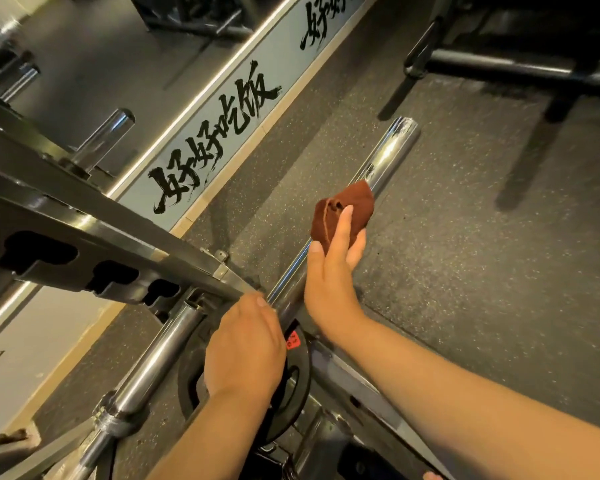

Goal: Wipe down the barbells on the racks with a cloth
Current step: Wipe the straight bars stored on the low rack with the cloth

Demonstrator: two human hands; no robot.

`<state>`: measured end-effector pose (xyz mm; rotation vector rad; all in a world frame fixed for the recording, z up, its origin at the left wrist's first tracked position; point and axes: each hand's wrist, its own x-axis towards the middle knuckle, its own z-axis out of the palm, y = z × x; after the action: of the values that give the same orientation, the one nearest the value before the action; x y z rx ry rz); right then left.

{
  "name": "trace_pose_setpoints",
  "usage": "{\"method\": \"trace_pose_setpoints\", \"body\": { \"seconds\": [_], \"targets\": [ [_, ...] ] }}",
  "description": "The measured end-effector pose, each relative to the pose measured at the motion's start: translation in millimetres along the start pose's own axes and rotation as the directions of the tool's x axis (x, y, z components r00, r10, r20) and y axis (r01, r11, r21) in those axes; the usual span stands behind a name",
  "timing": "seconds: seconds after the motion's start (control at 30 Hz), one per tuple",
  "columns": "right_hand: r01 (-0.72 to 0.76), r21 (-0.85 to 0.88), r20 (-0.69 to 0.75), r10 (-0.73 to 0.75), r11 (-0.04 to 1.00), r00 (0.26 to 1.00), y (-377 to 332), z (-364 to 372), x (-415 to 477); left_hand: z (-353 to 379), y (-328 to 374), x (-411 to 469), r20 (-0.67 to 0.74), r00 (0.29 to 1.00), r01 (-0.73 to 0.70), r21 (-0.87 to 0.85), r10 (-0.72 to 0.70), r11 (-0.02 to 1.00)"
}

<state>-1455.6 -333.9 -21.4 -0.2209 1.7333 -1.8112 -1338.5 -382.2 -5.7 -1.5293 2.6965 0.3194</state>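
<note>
To the right of the barbell sleeve (392, 150) you have open floor (465, 265) — on its left, the rack frame (125, 230) stands close and narrows the passage.

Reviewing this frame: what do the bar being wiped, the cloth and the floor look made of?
Bar: polished metal, probably chromed steel, going by its bright mirror-like glints.
Cloth: reddish-brown fabric, perhaps terry or microfibre, with a matte, napped surface and a stitched edge.
Floor: likely rubber gym matting, dark and matte with pale speckles.
</note>
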Motion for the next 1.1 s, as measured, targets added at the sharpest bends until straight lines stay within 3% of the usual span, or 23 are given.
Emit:
{"method": "trace_pose_setpoints", "body": {
  "seconds": [0.13,0.33,0.4,0.47,0.5,0.6,0.7,0.77,0.8,0.87,0.97,1.03,1.1],
  "targets": [
    [0.079,-0.084,-0.134,-0.09,0.993,0.987,-28.3,-46.5,79.8,-2.1,1.3,1.0,0.023,0.999,0.027,0.023,-0.028,0.999],
    [0.065,-0.164,-0.243,-0.105,0.984,0.964,-52.5,-82.3,149.2,-5.8,5.4,-0.6,0.012,0.999,0.051,0.012,-0.052,0.999],
    [0.216,-0.404,-0.232,-0.328,0.889,0.916,-35.7,-69.9,132.1,-6.3,5.7,-0.6,0.01,0.999,0.051,0.017,-0.051,0.999],
    [0.373,-0.583,-0.091,-0.515,0.721,0.852,-4.2,-51.8,97.6,-6.6,5.7,-0.6,0.008,0.999,0.043,0.021,-0.044,0.999],
    [0.423,-0.618,0.01,-0.531,0.663,0.847,12.8,-41.9,72.7,-6.2,5.5,-0.8,0.002,0.999,0.033,0.023,-0.033,0.999],
    [0.564,-0.6,0.396,-0.402,0.567,0.826,42.5,-25.2,0.2,-4.3,5.0,-1.5,-0.008,1.0,0.011,0.04,-0.01,0.999],
    [0.799,-0.553,0.692,-0.404,0.236,0.599,30.2,-40.9,9.6,-4.0,5.8,-2.0,-0.005,1.0,0.026,0.067,-0.026,0.997],
    [0.835,-0.55,0.762,-0.388,0.034,0.518,4.1,-57.5,48.0,-4.0,5.4,-2.4,0.008,1.0,0.029,0.082,-0.029,0.996],
    [0.812,-0.583,0.745,-0.403,-0.008,0.531,-9.6,-66.6,69.5,-3.9,4.6,-2.6,0.015,0.999,0.028,0.077,-0.029,0.997],
    [0.679,-0.733,0.608,-0.476,-0.028,0.636,-29.5,-89.5,115.5,-4.0,3.7,-3.0,0.024,0.999,0.027,0.069,-0.029,0.997],
    [0.445,-0.888,0.345,-0.469,0.117,0.813,-44.1,-113.5,157.1,-3.5,3.5,-2.2,0.016,0.999,0.031,0.062,-0.032,0.998],
    [0.374,-0.917,0.273,-0.466,0.139,0.842,-40.3,-95.6,148.1,-4.9,4.8,-1.6,0.02,1.0,0.021,0.075,-0.023,0.997],
    [0.46,-0.884,0.377,-0.463,0.077,0.802,-27.6,-75.0,116.0,-7.5,6.8,-1.8,0.042,0.999,0.025,0.083,-0.028,0.996]
  ]
}}
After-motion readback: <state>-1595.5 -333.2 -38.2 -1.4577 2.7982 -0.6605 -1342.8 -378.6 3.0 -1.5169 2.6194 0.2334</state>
